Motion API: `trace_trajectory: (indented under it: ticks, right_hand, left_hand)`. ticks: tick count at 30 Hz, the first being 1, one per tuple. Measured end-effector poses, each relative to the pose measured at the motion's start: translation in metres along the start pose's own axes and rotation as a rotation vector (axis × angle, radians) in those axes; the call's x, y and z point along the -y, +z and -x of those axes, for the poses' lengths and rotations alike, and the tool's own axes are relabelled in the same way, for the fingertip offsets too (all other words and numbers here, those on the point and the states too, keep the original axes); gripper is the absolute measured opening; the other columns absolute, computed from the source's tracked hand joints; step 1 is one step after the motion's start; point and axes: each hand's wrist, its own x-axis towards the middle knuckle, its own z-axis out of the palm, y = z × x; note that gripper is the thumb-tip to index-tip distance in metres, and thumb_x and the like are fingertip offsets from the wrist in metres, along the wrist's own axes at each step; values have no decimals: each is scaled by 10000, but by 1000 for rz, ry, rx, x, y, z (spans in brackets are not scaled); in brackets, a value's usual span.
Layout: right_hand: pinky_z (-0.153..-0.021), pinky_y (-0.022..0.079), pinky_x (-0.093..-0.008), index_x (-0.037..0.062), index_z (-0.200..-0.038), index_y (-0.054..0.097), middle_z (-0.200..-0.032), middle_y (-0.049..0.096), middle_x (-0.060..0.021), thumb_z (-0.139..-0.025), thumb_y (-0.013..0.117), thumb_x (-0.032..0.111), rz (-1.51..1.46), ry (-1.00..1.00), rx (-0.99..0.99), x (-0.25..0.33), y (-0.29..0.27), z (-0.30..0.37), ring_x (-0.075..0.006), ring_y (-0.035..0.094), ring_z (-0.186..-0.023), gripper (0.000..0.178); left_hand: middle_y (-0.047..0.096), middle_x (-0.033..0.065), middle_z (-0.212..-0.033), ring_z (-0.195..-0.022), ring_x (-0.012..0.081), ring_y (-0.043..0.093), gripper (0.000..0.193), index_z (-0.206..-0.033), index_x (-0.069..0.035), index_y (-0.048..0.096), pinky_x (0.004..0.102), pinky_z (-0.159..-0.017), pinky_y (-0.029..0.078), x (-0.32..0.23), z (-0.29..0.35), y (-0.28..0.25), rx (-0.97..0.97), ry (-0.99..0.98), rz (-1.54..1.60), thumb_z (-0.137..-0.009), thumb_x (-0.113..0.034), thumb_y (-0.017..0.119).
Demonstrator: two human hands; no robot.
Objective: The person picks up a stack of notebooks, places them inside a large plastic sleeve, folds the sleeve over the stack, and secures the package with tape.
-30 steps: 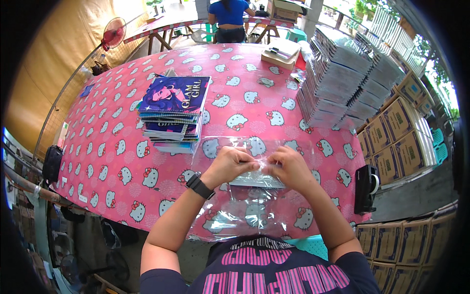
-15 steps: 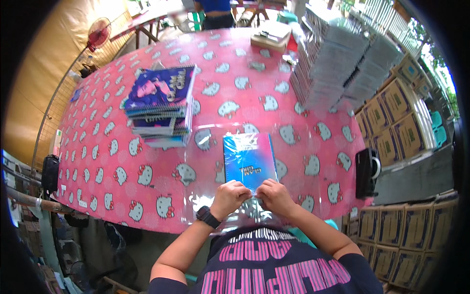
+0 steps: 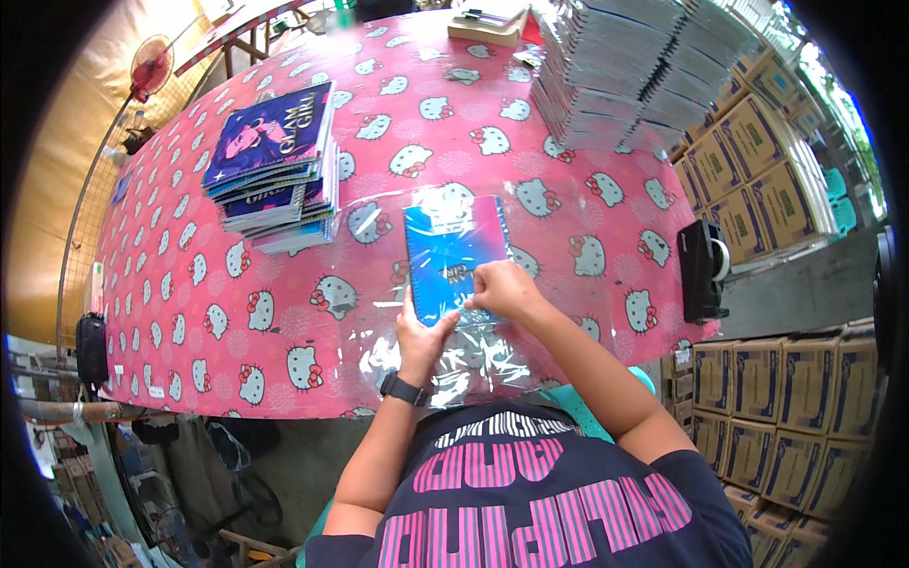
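Observation:
A spiral notebook (image 3: 445,237) with a blue-to-pink cover and shiny clear plastic over it lies on the pink patterned table in front of me. My left hand (image 3: 423,336) grips its near left corner, with the thumb on top and the fingers along the left edge. My right hand (image 3: 504,290) is closed in a pinch above the cover's near right part; what lies between its fingertips is hidden. Loose clear plastic film (image 3: 473,364) spreads around and below the notebook, reflecting light.
To the left stands a stack of spiral notebooks (image 3: 275,170) with dark purple covers. Tall plastic-wrapped notebook stacks (image 3: 615,80) rise at the far right. A black tape dispenser (image 3: 703,273) sits at the right edge. Cardboard boxes (image 3: 767,407) are piled beyond it.
Both hands were pinching together at the notebook's near edge. The left has shifted to the near left corner; the right has moved up over the cover. The view has tilted downward.

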Motion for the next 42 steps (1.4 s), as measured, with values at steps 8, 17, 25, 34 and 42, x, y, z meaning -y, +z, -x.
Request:
trace_trajectory:
  ticks: [8, 17, 25, 34, 42]
  right_hand:
    - [-642, 479, -366, 28, -887, 643, -761, 655, -140, -806, 666, 185, -413, 37, -559, -74, -57, 70, -268, 641, -700, 178]
    - [-723, 455, -310, -8, -862, 671, -778, 655, -78, -817, 684, 366, -332, 770, -981, -365, -129, 228, -176, 582, -704, 377]
    - [-446, 329, -239, 65, -794, 621, -660, 536, 13, -863, 664, 244, -506, 448, -1085, -338, -128, 244, -58, 395, -503, 196]
    - [-361, 274, -207, 106, -794, 598, -597, 507, 29, -858, 645, 193, -989, 658, -434, -274, -71, 188, -48, 413, -450, 118]
    - [-555, 473, -331, 6, -750, 644, -651, 635, -103, -733, 752, 343, 22, -563, 364, 5, -53, 26, -215, 599, -569, 355]
  left_hand:
    - [643, 103, -915, -755, 145, 616, 759, -1325, 80, 358, 279, -672, 516, 18, -2, 4, 16, -64, 143, -700, -66, 763]
    - [585, 124, -1085, -905, 162, 588, 808, -1371, 92, 293, 279, -795, 489, 18, -2, 6, 33, -116, 160, -721, -53, 750]
    - [583, 105, -1080, -904, 152, 578, 713, -1333, 64, 360, 274, -812, 477, 13, -1, 1, 44, -124, 138, -735, -47, 733]
    - [626, 115, -986, -789, 165, 610, 782, -1351, 69, 327, 291, -711, 512, 14, 3, 1, 15, -63, 184, -712, -78, 753]
    - [636, 177, -999, -773, 200, 636, 824, -1327, 106, 351, 319, -646, 524, 10, 3, 8, -55, -36, 130, -669, -125, 789]
